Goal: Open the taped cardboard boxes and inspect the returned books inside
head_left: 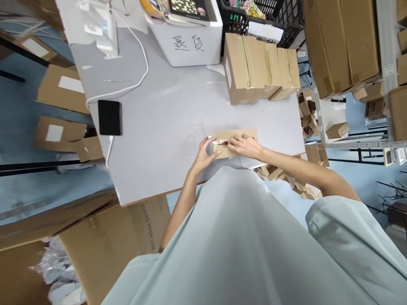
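A small flat cardboard box [246,134] lies near the front edge of the white table [171,114]. My left hand [207,153] curls around the box's left end, with something grey and rounded, perhaps a tape roll, inside its fingers. My right hand [244,145] rests on top of the box, fingers closed on a thin tool with a red part [223,143] whose tip points left along the taped seam.
A row of taped cardboard boxes [260,67] stands at the back right. A black phone [110,117] on a white cable lies at the left. A white bin with handwriting [190,42] sits at the back. Large cartons and small boxes cover the floor around the table.
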Available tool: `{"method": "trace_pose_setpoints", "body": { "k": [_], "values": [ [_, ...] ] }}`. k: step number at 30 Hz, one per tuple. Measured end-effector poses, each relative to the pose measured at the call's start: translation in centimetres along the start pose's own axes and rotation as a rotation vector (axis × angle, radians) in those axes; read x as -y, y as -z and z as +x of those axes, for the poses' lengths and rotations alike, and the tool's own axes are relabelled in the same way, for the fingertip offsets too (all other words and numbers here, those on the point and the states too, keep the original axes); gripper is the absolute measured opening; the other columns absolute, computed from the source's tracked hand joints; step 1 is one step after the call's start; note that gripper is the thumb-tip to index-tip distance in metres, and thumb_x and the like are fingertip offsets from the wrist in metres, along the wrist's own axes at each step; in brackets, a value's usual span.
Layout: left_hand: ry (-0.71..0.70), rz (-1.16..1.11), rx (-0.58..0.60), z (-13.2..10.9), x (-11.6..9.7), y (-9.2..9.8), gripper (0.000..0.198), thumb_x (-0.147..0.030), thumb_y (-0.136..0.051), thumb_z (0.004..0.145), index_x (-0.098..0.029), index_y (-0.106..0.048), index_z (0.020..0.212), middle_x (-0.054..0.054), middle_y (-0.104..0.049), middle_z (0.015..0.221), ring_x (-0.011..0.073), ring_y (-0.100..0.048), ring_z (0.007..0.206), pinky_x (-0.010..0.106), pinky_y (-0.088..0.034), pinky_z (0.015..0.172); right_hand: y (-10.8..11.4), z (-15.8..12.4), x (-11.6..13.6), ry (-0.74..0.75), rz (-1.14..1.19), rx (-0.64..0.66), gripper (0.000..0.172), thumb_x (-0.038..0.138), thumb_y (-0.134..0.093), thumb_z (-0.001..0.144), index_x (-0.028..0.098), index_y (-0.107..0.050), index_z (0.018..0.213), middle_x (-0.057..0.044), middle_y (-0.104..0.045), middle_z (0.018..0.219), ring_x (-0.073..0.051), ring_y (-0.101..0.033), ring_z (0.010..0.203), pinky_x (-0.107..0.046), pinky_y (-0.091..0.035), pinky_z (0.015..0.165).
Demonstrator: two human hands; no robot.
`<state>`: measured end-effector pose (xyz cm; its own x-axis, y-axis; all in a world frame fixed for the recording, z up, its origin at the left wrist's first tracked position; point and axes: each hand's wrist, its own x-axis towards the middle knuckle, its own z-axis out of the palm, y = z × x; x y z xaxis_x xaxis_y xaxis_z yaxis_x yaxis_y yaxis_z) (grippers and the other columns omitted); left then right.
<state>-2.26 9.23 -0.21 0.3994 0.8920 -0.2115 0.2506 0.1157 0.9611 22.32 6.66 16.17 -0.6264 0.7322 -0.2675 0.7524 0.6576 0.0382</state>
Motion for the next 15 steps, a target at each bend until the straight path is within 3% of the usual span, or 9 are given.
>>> {"method": "trace_pose_setpoints", "body": {
  "k": [5, 10, 15],
  "values": [
    [0.028, 0.044, -0.023, -0.2, -0.9, 0.4, 0.087, -0.077, -0.091, 0.074, -0.030, -0.068, 0.145, 0.018, -0.050, 0.168, 0.0394, -0.037, 0.167, 0.060, -0.032, 0.136, -1.3, -3.5, -2.7, -0.037, 0.027, -0.017, 0.038, 0.003, -0.041, 0.110, 0.020, -0.072, 0.122, -0.016, -0.076, 0.116, -0.031, -0.061, 0.110, -0.043, -0.045, 0.086],
    [0.097, 0.076, -0.041, -0.3, -1.4, 0.5, 0.089, -0.078, -0.090, 0.072, -0.031, -0.068, 0.144, 0.018, -0.050, 0.170, 0.0419, -0.039, 0.166, 0.063, -0.038, 0.132, -3.2, -10.4, -7.0, -0.146, 0.073, -0.010, 0.038, 0.003, -0.043, 0.109, 0.021, -0.073, 0.122, -0.016, -0.076, 0.121, -0.031, -0.061, 0.113, -0.043, -0.044, 0.088],
    [0.179, 0.130, -0.063, -0.6, -1.8, 0.6, 0.087, -0.073, -0.089, 0.072, -0.034, -0.065, 0.146, 0.016, -0.046, 0.173, 0.0442, -0.041, 0.164, 0.069, -0.037, 0.130, -6.9, -16.5, -10.4, -0.346, 0.181, 0.019, 0.039, 0.003, -0.043, 0.107, 0.022, -0.074, 0.122, -0.016, -0.076, 0.118, -0.033, -0.060, 0.115, -0.044, -0.044, 0.091]
  ]
}}
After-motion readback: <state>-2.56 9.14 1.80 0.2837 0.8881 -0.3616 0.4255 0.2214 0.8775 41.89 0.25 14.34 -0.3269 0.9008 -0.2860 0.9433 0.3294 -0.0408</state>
